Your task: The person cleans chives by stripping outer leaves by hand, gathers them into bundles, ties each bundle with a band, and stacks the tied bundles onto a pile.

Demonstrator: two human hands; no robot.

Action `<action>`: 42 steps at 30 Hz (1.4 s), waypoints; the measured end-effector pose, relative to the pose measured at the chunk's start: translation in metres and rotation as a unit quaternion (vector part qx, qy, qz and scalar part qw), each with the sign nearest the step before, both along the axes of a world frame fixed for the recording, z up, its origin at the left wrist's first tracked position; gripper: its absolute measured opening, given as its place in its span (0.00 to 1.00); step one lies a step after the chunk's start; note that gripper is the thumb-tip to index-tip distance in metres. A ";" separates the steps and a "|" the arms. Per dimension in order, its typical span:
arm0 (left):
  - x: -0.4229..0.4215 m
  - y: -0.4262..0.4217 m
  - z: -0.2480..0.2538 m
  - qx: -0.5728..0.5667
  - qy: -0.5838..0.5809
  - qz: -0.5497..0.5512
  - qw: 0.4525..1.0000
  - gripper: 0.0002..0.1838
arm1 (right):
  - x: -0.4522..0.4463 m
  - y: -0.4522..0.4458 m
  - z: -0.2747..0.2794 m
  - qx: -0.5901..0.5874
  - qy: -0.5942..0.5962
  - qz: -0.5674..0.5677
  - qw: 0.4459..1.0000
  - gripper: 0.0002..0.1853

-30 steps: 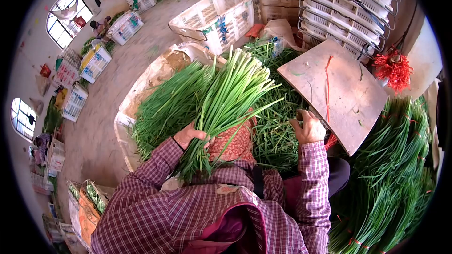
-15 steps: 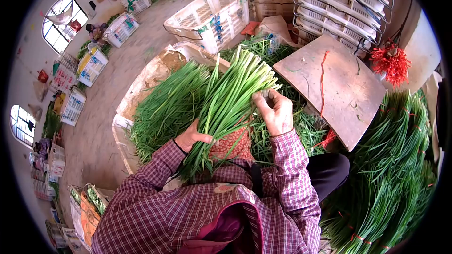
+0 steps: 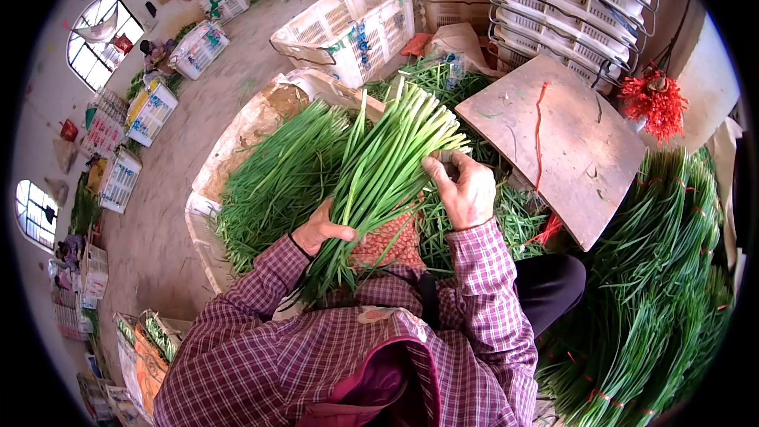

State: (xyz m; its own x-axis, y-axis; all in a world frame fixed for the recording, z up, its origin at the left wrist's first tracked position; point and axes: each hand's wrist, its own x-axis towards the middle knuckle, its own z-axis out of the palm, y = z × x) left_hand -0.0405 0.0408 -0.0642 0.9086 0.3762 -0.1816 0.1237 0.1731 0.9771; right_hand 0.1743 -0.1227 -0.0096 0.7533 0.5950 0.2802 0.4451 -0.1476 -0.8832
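A thick bunch of garlic chives [image 3: 387, 158] lies across my lap, its pale stem ends fanned toward the upper right. My left hand [image 3: 320, 229] is wrapped round the leafy lower part, thumb on top. At the right edge of the bunch, my right hand [image 3: 465, 186] pinches with thumb and forefinger at the outer stalks; the exact stalk between the fingertips is hard to make out. Beside the bunch, a pile of loose chives [image 3: 281, 182] fills the lined white crate [image 3: 209, 229] in front of me. A red patterned cloth [image 3: 391, 241] shows under the bunch.
At right, a board [image 3: 561, 142] carries a red tie. Tied chive bundles [image 3: 648, 292] are heaped beside my knee. Red ties [image 3: 655, 103] hang near stacked white crates [image 3: 561, 8]. Another crate [image 3: 348, 32] stands ahead. Chive scraps [image 3: 506, 217] lie under the board. People work among crates at far left.
Both hands keep nearly the same hold on the bunch. The whole view has shifted very slightly; my right hand sits almost where it was at the stem edge.
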 end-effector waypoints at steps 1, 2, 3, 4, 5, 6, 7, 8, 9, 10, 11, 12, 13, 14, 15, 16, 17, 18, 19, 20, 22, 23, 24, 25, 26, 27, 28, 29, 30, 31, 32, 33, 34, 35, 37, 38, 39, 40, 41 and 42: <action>0.000 0.000 0.000 0.001 0.000 0.000 1.000 0.41 | -0.002 0.004 -0.003 0.004 0.018 0.008 1.000 0.18; -0.001 0.000 -0.001 0.002 0.001 -0.004 1.000 0.41 | -0.004 0.005 -0.001 -0.011 0.023 0.022 0.999 0.14; -0.002 0.001 -0.002 0.003 0.001 -0.006 1.000 0.41 | -0.004 0.005 -0.002 -0.006 0.039 0.037 0.999 0.13; -0.002 0.002 -0.003 0.004 0.002 -0.007 1.000 0.41 | -0.003 0.005 -0.003 -0.002 0.055 0.052 0.997 0.11; -0.005 0.005 -0.005 -0.003 0.018 -0.011 1.000 0.41 | -0.003 0.003 -0.002 -0.002 0.055 0.052 0.997 0.11; -0.006 0.008 -0.008 -0.008 0.023 -0.015 1.000 0.41 | -0.003 0.000 0.000 0.045 0.136 0.092 0.985 0.10; -0.007 0.011 -0.011 -0.012 0.028 -0.018 0.999 0.42 | -0.002 -0.002 0.001 0.091 0.216 0.131 0.963 0.09; -0.008 0.013 -0.012 -0.016 0.034 -0.022 0.999 0.42 | 0.000 -0.002 -0.004 0.091 0.216 0.131 0.963 0.09; -0.008 0.013 -0.012 -0.026 0.034 -0.025 0.999 0.43 | 0.004 -0.002 -0.012 0.151 0.281 0.185 0.930 0.09; -0.008 0.012 -0.011 -0.034 0.033 -0.022 0.999 0.42 | 0.007 -0.003 -0.017 0.210 0.342 0.238 0.885 0.10; -0.008 0.011 -0.009 -0.042 0.032 -0.019 0.998 0.42 | 0.009 -0.005 -0.015 0.254 0.400 0.255 0.843 0.08; -0.008 0.010 -0.008 -0.050 0.032 -0.016 0.998 0.42 | 0.018 -0.008 -0.015 0.269 0.456 0.264 0.806 0.07; -0.008 0.009 -0.006 -0.053 0.033 -0.010 0.998 0.41 | 0.024 -0.015 -0.013 0.306 0.486 0.260 0.776 0.08; -0.009 0.010 -0.006 -0.054 0.033 -0.008 0.998 0.40 | 0.028 -0.024 -0.001 0.343 0.515 0.256 0.743 0.09; -0.009 0.010 -0.006 -0.055 0.034 -0.005 0.998 0.40 | 0.034 -0.035 0.011 0.373 0.505 0.235 0.742 0.10; -0.011 0.012 -0.007 -0.046 0.045 -0.008 0.998 0.38 | 0.040 -0.044 0.018 0.403 0.494 0.214 0.741 0.10; -0.013 0.014 -0.007 -0.042 0.049 -0.009 0.998 0.38 | 0.048 -0.051 0.018 0.420 0.461 0.200 0.756 0.11; -0.016 0.016 -0.007 -0.039 0.054 -0.010 0.998 0.37 | 0.057 -0.060 0.016 0.436 0.428 0.185 0.770 0.12; -0.018 0.019 -0.005 -0.046 0.081 -0.015 0.996 0.41 | 0.069 -0.069 0.003 0.349 0.320 0.162 0.866 0.15; -0.019 0.021 -0.004 -0.054 0.108 -0.021 0.992 0.45 | 0.081 -0.069 -0.008 0.195 0.195 0.162 0.948 0.18; -0.016 0.016 0.002 -0.049 0.088 -0.026 0.995 0.41 | 0.075 -0.064 -0.030 -0.173 -0.162 -0.047 0.970 0.19; -0.015 0.012 0.004 -0.046 0.070 -0.027 0.996 0.40 | 0.064 -0.060 -0.026 -0.151 -0.159 -0.078 0.973 0.20; -0.013 0.011 0.006 -0.044 0.052 -0.026 0.997 0.40 | 0.059 -0.057 -0.023 -0.044 -0.100 -0.051 0.993 0.17; -0.013 0.010 0.007 -0.045 0.052 -0.026 0.997 0.40 | 0.055 -0.055 -0.016 -0.005 -0.059 -0.041 0.997 0.15; -0.013 0.008 0.007 -0.038 0.050 -0.026 0.998 0.40 | 0.048 -0.052 -0.004 0.033 -0.016 -0.032 0.999 0.13; -0.012 0.006 0.008 -0.031 0.048 -0.028 0.998 0.40 | 0.040 -0.045 0.005 0.089 -0.041 -0.058 0.993 0.10; -0.011 0.005 0.010 -0.031 0.049 -0.032 0.998 0.40 | 0.036 -0.044 0.015 0.082 -0.048 -0.046 0.994 0.10; -0.010 0.004 0.012 -0.038 0.045 -0.032 0.998 0.42 | 0.033 -0.039 0.017 0.095 -0.025 -0.023 0.995 0.10; -0.009 0.003 0.013 -0.046 0.042 -0.030 0.998 0.43 | 0.032 -0.035 0.019 0.108 -0.001 0.002 0.994 0.11; -0.009 0.002 0.014 -0.046 0.042 -0.030 0.998 0.43 | 0.031 -0.033 0.022 0.079 -0.011 0.027 0.996 0.12; -0.008 0.000 0.015 -0.038 0.037 -0.031 0.998 0.45 | 0.032 -0.029 0.020 0.071 -0.040 0.031 0.996 0.13; -0.008 0.000 0.016 -0.031 0.032 -0.033 0.998 0.46 | 0.033 -0.027 0.021 0.057 -0.051 0.032 0.997 0.12; -0.008 0.000 0.016 -0.031 0.032 -0.033 0.998 0.46 | 0.033 -0.026 0.023 0.042 -0.062 0.033 0.997 0.12; -0.007 0.000 0.016 -0.036 0.036 -0.040 0.998 0.47 | 0.034 -0.025 0.021 0.042 -0.062 0.032 0.997 0.12; -0.007 0.000 0.016 -0.041 0.040 -0.048 0.997 0.48 | 0.038 -0.024 0.015 0.045 -0.105 0.038 0.993 0.10; -0.008 0.000 0.016 -0.040 0.038 -0.043 0.998 0.48 | 0.039 -0.024 0.013 0.044 -0.105 0.038 0.993 0.10; -0.008 0.000 0.015 -0.038 0.037 -0.039 0.998 0.48 | 0.040 -0.024 0.011 0.042 -0.148 0.031 0.988 0.09; -0.008 0.000 0.016 -0.039 0.037 -0.039 0.998 0.48 | 0.041 -0.024 0.010 0.040 -0.190 0.024 0.981 0.08; -0.007 -0.001 0.019 -0.038 0.042 -0.039 0.998 0.48 | 0.042 -0.026 0.010 0.039 -0.189 0.025 0.981 0.08; -0.007 -0.002 0.021 -0.037 0.047 -0.038 0.997 0.48 | 0.042 -0.028 0.011 0.041 -0.241 -0.010 0.970 0.07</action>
